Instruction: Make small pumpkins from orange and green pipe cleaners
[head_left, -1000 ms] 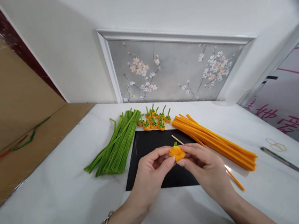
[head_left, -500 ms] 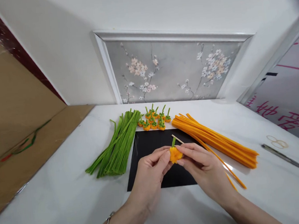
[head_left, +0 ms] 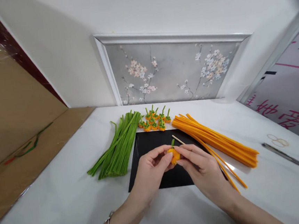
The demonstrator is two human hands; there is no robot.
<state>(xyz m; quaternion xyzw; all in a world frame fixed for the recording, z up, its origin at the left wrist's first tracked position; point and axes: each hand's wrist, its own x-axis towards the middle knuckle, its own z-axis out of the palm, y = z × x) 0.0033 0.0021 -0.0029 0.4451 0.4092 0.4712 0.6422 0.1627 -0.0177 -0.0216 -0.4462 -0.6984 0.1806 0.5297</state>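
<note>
Between my two hands is a small orange pipe-cleaner pumpkin with a green stem pointing up. My left hand pinches its left side between thumb and fingers. On the other side, my right hand grips it with thumb and fingertips. Both hands are above a black mat, and their fingers partly cover the pumpkin. A thin pale stick lies on the mat, its lower end hidden behind my right hand. Several similar finished pumpkins stand grouped beyond the mat.
A bundle of green pipe cleaners lies left of the mat. Orange pipe cleaners lie to the right, with loose ones beside my right hand. Farther right are tweezers and thin rings. Cardboard borders the white table on the left.
The pumpkin has turned a little and shifted slightly left and down in my fingers, its stem showing less. Both hands keep their hold.
</note>
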